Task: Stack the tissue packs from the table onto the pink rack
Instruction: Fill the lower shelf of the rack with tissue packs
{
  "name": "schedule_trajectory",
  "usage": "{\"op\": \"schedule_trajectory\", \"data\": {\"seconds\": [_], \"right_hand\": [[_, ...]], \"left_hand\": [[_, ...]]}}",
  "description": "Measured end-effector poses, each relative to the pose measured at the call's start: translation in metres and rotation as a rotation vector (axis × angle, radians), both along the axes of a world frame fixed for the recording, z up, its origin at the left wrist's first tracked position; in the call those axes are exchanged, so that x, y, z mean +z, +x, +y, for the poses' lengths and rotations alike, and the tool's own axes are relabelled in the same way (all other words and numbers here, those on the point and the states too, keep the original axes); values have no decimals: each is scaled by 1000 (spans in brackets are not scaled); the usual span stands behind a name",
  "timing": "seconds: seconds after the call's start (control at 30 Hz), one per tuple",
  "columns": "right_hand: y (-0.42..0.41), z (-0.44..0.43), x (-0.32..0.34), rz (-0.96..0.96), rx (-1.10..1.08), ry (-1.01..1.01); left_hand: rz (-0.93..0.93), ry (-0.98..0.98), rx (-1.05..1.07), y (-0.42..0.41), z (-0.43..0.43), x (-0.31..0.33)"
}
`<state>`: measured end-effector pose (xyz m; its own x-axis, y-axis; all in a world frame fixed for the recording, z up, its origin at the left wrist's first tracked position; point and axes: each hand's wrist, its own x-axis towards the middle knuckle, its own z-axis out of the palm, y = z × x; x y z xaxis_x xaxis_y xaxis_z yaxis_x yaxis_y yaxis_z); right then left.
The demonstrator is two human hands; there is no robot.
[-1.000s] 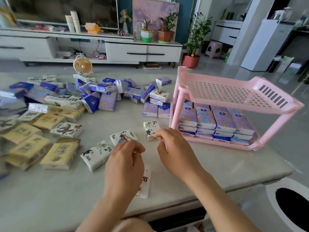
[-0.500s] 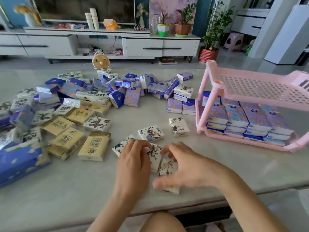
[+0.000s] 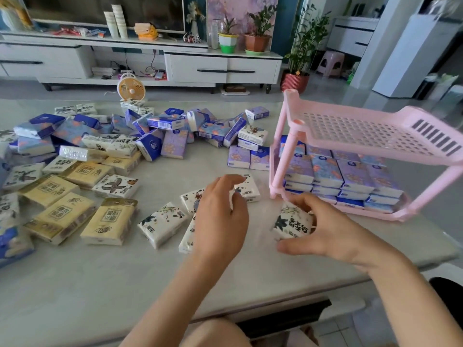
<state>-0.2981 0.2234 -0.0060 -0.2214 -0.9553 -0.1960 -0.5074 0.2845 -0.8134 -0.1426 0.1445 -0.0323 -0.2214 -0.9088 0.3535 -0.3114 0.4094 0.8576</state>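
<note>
Gripping one white floral pack [image 3: 292, 221] between thumb and curled fingers, the right hand [image 3: 333, 234] holds it tilted at centre right of the frame, apparently clear of the surface [image 3: 100, 284]. Half a second earlier this hand lay on packs at the near edge. Pickup appears complete, and transfer to the rack is the likely next step. The left hand [image 3: 220, 221], at frame centre, hovers with loosely curled fingers, holding nothing, above the flat white packs [image 3: 162, 221]. The hands are apart. Just beyond the held pack, at upper right, stands the pink rack [image 3: 350, 131]: purple packs [image 3: 350, 176] fill the lower tier and the upper tier is bare. Yellow packs [image 3: 107, 221] at left and a blue-purple heap [image 3: 175, 136] at upper left are not yet stacked.
</note>
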Motion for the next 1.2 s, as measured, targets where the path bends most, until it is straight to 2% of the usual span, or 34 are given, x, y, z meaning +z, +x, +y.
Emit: {"op": "schedule_trajectory", "data": {"seconds": [0.1,0.17,0.3,0.5,0.77,1.0,1.2], "right_hand": [[-26,14,8,-183,-133,-66],[-36,17,6,-244,-222,-119],[-49,13,-1,-264,-405,-226],[-53,1,0,-252,-591,-424],[-41,-14,8,-337,-589,-508],[-34,-8,8,-398,-478,-608],[-26,-11,1,-253,-650,-644]], "left_hand": [[138,341,-205,-46,-9,15],[204,406,-297,-67,-9,14],[246,434,-254,-85,-6,8],[170,406,-186,-90,-11,8],[184,364,-162,-85,16,2],[210,386,-110,-80,55,3],[214,451,-148,-78,73,5]]}}
